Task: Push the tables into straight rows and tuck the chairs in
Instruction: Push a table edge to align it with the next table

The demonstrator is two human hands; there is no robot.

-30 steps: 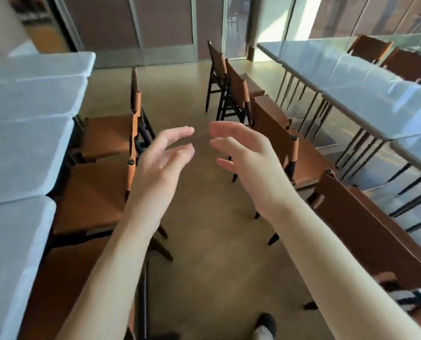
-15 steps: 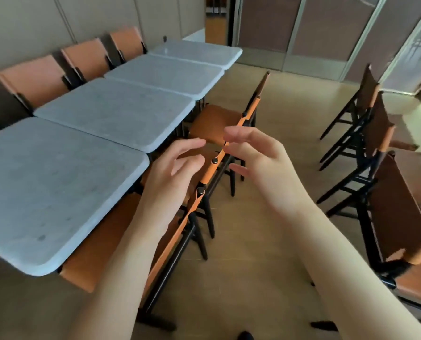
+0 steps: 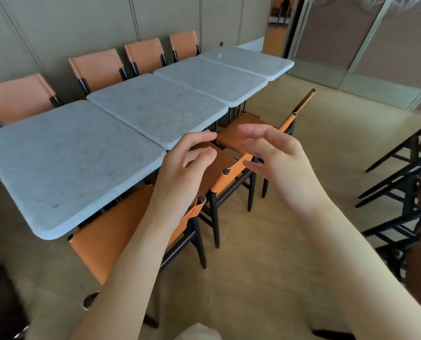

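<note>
Running along the wall on the left, four orange-backed chairs [image 3: 101, 67] face a row of four grey marble-topped tables [image 3: 74, 158] set edge to edge — their near edges step slightly rather than forming one clean line. On the aisle side, three orange leather chairs [image 3: 121, 231] sit with seats partly under the tabletops (the far one [image 3: 251, 126] is angled outward). Above them the person's left hand [image 3: 182, 177] hovers with fingers loosely bent, gripping nothing, thumb tip over the table edge. Just beside it the right hand [image 3: 280, 163] hangs apart from it, fingers spread and relaxed, also holding nothing. Further right — across the wooden floor [image 3: 278, 241] — dark-framed chairs [image 3: 405, 192] stand out in the aisle.
</note>
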